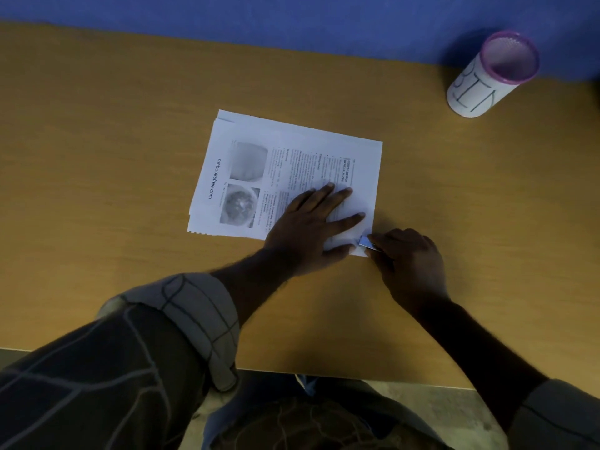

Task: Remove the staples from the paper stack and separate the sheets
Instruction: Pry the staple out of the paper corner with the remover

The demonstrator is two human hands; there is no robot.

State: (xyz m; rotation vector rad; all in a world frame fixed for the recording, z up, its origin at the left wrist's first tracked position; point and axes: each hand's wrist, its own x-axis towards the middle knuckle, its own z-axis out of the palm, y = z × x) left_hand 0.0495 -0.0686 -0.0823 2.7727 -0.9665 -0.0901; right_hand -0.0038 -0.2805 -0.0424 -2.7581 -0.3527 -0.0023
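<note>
Left hand (pixel 311 222) flat on paper stack (pixel 285 177); right hand (pixel 409 258) pinches small, seemingly metal tool (pixel 366 242).

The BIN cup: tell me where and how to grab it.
Grip the BIN cup round its white side wall, coming from the near, right side with the right hand. It stands upright, open-topped and apart from the paper stack.

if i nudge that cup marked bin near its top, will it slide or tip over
The cup would probably tip: it stands tall and narrow on the table. It looks light, since nothing shows through its open rim. Once down, its round wall would likely roll.
</note>
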